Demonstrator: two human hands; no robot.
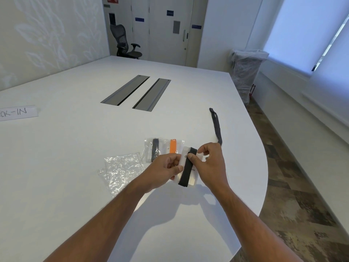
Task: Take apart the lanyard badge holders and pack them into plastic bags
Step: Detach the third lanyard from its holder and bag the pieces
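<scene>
Both hands hold one badge holder (193, 178), a clear sleeve with a white card inside, just above the white table (79, 148). A black strap (186, 172) crosses its front. My left hand (164, 169) grips the holder's left edge. My right hand (212, 163) pinches the strap's top end at the holder's upper edge. A dark lanyard (216, 125) trails from behind my right hand across the table toward the far right. An empty crumpled plastic bag (120, 170) lies left of my hands. Behind them lie two bags, one holding a black strap (155, 149), one an orange strap (172, 146).
Two grey cable hatches (136, 92) are set into the table's middle. A paper sign (18, 112) lies at the far left. The table's curved edge runs close on the right, with patterned floor beyond. A lined bin (245, 72) stands by the window, an office chair (126, 42) near the doors.
</scene>
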